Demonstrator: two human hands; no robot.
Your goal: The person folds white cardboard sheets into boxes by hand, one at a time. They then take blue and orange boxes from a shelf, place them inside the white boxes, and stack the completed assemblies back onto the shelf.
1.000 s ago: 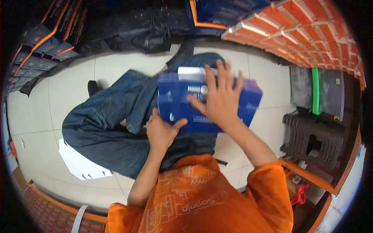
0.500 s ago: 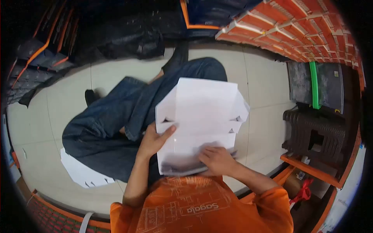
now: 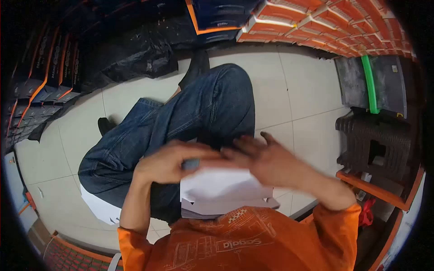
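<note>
A white cut-out sheet [image 3: 217,183] lies across the lap, close to the orange shirt, with greyish layers beneath its near edge. At its far edge is my left hand [image 3: 169,162], blurred, with the fingers stretched to the right and the thumb apart. My right hand [image 3: 266,162] is over the sheet's far right side, its fingers smeared but spread, meeting or overlapping the left fingertips. Neither hand visibly grips anything, though the contact with the paper is partly hidden.
Crossed legs in jeans [image 3: 208,101] rest on the tiled floor [image 3: 312,95]. More white sheets [image 3: 97,203] lie by the left knee. Dark boxes [image 3: 49,63] stand at left, orange crates [image 3: 312,22] at the top right, and dark stacked stools [image 3: 370,140] at right.
The tall white sheet now shows only its lower portion, apparently folded toward the shirt. My left hand has moved off its left edge; my right hand has moved up and away from the body.
</note>
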